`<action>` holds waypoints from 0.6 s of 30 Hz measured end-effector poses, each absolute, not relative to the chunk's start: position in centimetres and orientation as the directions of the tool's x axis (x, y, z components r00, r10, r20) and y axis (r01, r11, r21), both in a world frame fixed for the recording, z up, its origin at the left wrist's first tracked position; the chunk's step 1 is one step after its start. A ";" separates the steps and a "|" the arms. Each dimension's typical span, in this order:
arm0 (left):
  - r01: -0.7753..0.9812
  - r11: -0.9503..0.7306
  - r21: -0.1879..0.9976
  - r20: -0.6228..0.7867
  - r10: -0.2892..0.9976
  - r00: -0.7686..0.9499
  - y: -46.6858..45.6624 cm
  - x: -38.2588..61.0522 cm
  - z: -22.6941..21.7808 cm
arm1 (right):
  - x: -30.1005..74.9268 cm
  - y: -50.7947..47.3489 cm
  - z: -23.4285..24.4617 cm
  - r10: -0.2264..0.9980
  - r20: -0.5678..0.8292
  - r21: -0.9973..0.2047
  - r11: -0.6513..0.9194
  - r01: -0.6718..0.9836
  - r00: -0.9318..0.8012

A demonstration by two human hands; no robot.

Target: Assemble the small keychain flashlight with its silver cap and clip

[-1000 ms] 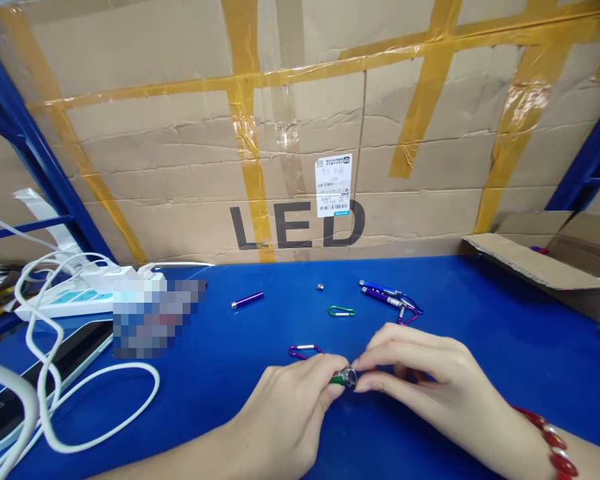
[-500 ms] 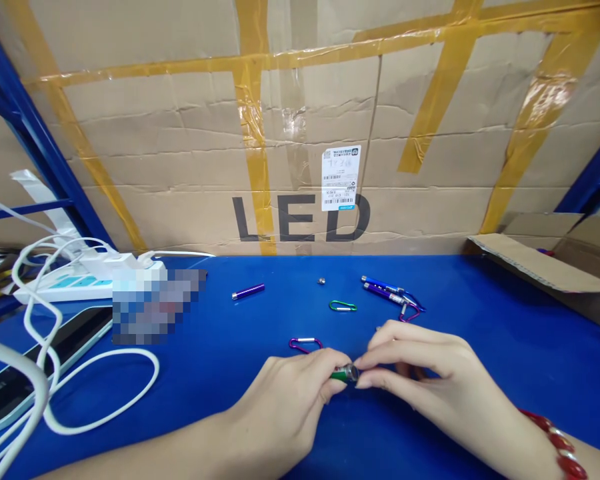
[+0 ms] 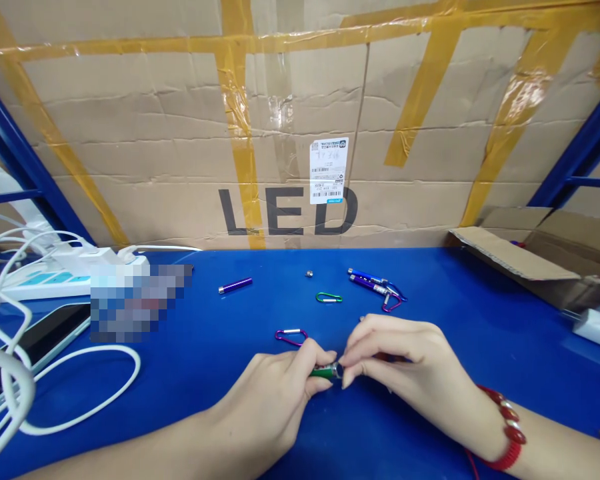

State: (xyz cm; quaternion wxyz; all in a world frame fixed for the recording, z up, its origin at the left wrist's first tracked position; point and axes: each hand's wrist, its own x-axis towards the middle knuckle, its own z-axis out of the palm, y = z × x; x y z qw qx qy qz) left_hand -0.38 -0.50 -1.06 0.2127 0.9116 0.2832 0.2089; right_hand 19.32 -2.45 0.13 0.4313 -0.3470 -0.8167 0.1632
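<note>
My left hand (image 3: 280,387) is closed around a small green penlight (image 3: 324,372), with its silver end poking out to the right between thumb and forefinger. The thumb and forefinger of my right hand (image 3: 400,353) pinch at that silver end; whether a tiny part sits between them is hidden. Just beyond my left hand lies a purple carabiner clip (image 3: 291,333). Farther back are a green carabiner (image 3: 329,298), a small silver cap (image 3: 309,273) and a purple penlight (image 3: 235,285). Blue and purple penlights (image 3: 367,280) with clips lie together behind my right hand.
On the left are a white power strip (image 3: 25,283), looped white cables (image 3: 130,380), a phone (image 3: 45,333) and a blurred-out item (image 3: 140,303). An open cardboard box (image 3: 515,257) stands at right. A large taped carton (image 3: 180,147) backs the blue table (image 3: 190,300).
The whole view has shifted, so everything appears farther left and slightly higher. Both hands keep together at the green penlight, and my right fingertips still touch its silver end.
</note>
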 end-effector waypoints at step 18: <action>0.347 -0.778 0.523 0.303 0.551 0.778 -0.3 -0.6 -0.7 | 18.9 -2.8 0.9 0.768 0.537 -0.644 0.641 0.417 -0.349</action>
